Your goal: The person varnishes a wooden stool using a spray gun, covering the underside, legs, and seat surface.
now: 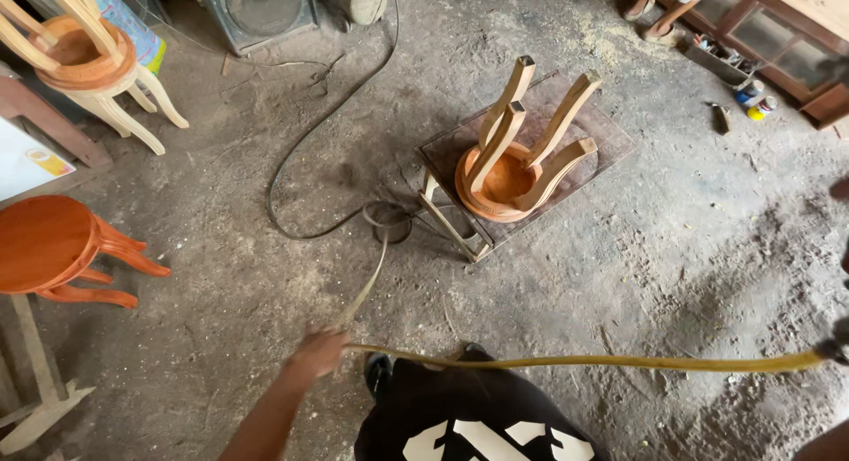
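My left hand [318, 350] is low in the view, closed around a yellow hose [575, 362]. From that hand the hose stretches right to a dark fitting [833, 348] at the frame's right edge. It also trails up the floor to a coil [386, 220]. Only slivers of my right hand [840, 191] show at that edge, and its grip is hidden. An unfinished wooden stool [517, 160] stands upside down, legs up, on a small low table [460, 235] ahead of me.
A red-brown varnished stool [53, 244] stands at left, and a pale stool carrying an upturned one [88, 63] at top left. A black cable [292, 160] loops across the dusty floor. Cans [753, 98] and another person's feet [659, 14] are at top right.
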